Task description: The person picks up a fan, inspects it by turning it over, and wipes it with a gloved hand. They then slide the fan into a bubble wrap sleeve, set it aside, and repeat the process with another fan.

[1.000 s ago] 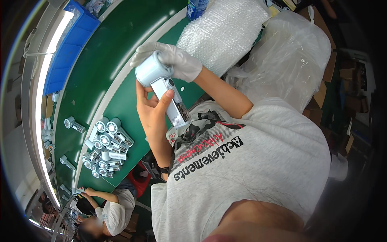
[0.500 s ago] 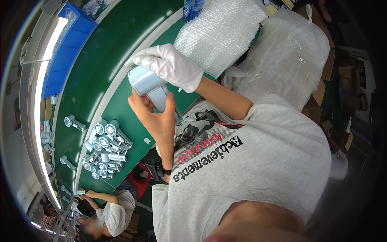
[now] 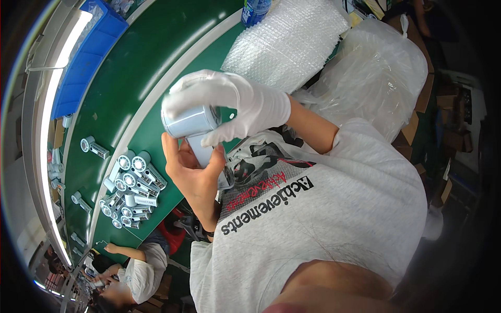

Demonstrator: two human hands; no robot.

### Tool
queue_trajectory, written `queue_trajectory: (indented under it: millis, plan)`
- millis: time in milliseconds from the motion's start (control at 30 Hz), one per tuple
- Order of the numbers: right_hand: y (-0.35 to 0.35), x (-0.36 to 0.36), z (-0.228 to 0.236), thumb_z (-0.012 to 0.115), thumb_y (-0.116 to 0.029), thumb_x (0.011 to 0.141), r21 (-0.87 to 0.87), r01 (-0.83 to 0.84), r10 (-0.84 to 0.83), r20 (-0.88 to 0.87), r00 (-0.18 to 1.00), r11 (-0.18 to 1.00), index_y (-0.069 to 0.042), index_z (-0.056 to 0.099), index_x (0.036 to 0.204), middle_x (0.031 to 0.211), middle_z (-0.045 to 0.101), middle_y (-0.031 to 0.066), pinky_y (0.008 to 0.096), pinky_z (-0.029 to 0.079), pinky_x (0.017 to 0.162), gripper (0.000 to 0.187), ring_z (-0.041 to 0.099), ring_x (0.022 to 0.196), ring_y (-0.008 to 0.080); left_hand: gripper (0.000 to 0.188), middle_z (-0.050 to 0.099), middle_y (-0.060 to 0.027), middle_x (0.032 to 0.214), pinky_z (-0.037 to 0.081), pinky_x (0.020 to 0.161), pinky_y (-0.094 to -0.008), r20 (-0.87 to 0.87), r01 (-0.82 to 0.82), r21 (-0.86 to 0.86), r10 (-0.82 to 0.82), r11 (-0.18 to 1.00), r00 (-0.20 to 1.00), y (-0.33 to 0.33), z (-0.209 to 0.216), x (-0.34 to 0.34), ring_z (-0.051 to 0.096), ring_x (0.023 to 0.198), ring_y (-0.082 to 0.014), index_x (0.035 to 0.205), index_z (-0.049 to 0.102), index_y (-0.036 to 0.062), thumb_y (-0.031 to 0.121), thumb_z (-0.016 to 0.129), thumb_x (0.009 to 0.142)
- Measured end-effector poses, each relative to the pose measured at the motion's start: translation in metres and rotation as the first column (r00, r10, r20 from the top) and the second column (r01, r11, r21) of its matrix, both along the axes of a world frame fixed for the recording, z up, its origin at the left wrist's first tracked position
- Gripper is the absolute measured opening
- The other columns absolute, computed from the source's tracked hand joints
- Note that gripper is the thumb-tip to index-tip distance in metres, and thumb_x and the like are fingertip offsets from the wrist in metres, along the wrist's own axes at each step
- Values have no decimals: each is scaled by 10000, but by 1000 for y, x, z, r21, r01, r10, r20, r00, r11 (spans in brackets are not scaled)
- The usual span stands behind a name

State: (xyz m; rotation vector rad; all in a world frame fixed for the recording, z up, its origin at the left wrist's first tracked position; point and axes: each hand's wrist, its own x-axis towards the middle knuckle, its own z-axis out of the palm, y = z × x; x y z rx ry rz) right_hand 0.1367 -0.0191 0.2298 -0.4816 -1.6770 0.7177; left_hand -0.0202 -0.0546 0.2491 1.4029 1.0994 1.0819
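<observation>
1. Fan (image 3: 190, 124) is held up between our two hands, above the green surface (image 3: 156, 142) and in front of our chest; its round head lies uppermost and its handle slants down to the right.
2. Our left hand (image 3: 194, 182), bare, is clamped on the handle, the thumb along the near side and the fingers partly hidden behind.
3. Our right hand (image 3: 239, 101), in a white glove, arches over the head with thumb and fingers apart, the thumb tip by the top of the handle; the fingers are blurred, so we cannot tell how firmly they grip.
4. To our left on the surface we see a pile of fans (image 3: 136, 185), turned various ways.
5. Past the grey rail (image 3: 177, 68) runs a green strip (image 3: 112, 112), where a loose fan (image 3: 94, 147) lies apart from the pile.
6. Beyond our right hand we have bubble wrap (image 3: 287, 44), a blue bottle (image 3: 254, 11) just beside it, and a clear bag (image 3: 370, 73) to its right.
7. At lower left we see a co-worker (image 3: 143, 274), one arm reaching over the surface near the pile.
</observation>
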Motion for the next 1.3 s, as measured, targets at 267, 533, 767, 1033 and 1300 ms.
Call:
queue_trajectory:
  millis: [267, 533, 767, 1033, 1300]
  plan:
    - [-2, 11, 6, 745, -76, 579, -150, -110, 137, 180, 974, 982, -152, 449, 1224, 1049, 580, 54, 296, 481, 782, 714, 569, 919, 222, 484, 412, -49, 909, 389, 757, -223, 113, 89, -197, -67, 976, 991, -3, 5, -10, 509, 853, -145, 1024, 452, -70, -91, 593, 562]
    - [-2, 6, -3, 736, -14, 548, -270, -51, 87, 120, 989, 962, -135, 436, 1229, 1092, 570, 54, 301, 497, 765, 753, 596, 888, 223, 499, 402, -40, 896, 376, 734, -200, 15, 117, -139, -116, 983, 993, -1, 11, -13, 479, 809, -116, 1017, 453, -66, -78, 592, 538]
    - [-10, 4, -7, 749, -9, 523, -177, -263, 281, 86, 956, 949, -130, 400, 1249, 1102, 565, 66, 317, 482, 808, 815, 582, 940, 237, 478, 385, -28, 856, 363, 705, -186, -29, 112, -186, -120, 976, 992, -5, 8, -19, 457, 769, -96, 991, 458, -44, -68, 594, 534]
    - [-16, 3, -2, 759, -125, 601, -333, -146, 162, 20, 987, 931, -56, 401, 1237, 1132, 540, 101, 320, 418, 889, 733, 517, 1056, 218, 482, 366, -24, 843, 354, 683, -175, 2, 104, -175, -106, 979, 994, -8, 11, -16, 446, 735, -95, 992, 452, -40, -58, 598, 532]
    - [-14, 2, 4, 769, -135, 586, -341, -58, 65, 10, 998, 938, -67, 510, 1134, 1057, 579, 89, 341, 404, 895, 609, 487, 1090, 236, 486, 361, -35, 848, 359, 692, -187, -93, 57, -65, -63, 996, 994, -6, 9, -11, 451, 746, -113, 987, 449, -41, -41, 602, 525]
